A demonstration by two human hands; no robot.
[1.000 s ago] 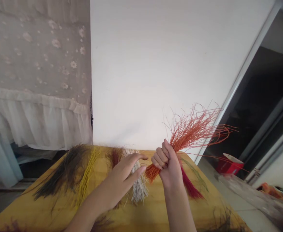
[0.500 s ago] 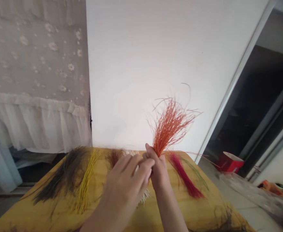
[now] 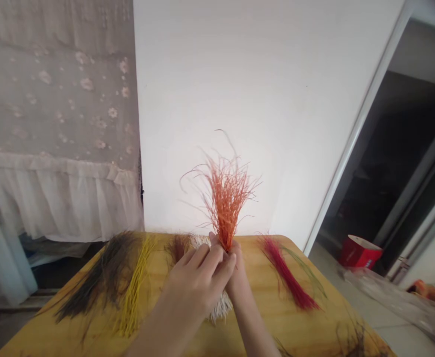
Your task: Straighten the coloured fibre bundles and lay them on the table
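Note:
An orange bundle of thin dyed strands stands upright above the table, its loose tips fanning out at the top. My right hand is closed round its lower part. Pressed against it from the left, my left hand has its fingers and thumb closed at the bundle's base. The bundle's lower end is hidden by the hands. Under and behind them lie a white bundle and a dark red-brown one, both partly covered.
On the wooden table lie a dark grey bundle, a yellow bundle, a crimson bundle and a few green strands. Dark wisps sit at the near right corner. A red bucket stands on the floor.
The orange bundle has swung from a rightward lean to upright, moving left and slightly down. My right hand has turned with it; my left hand stays beside it.

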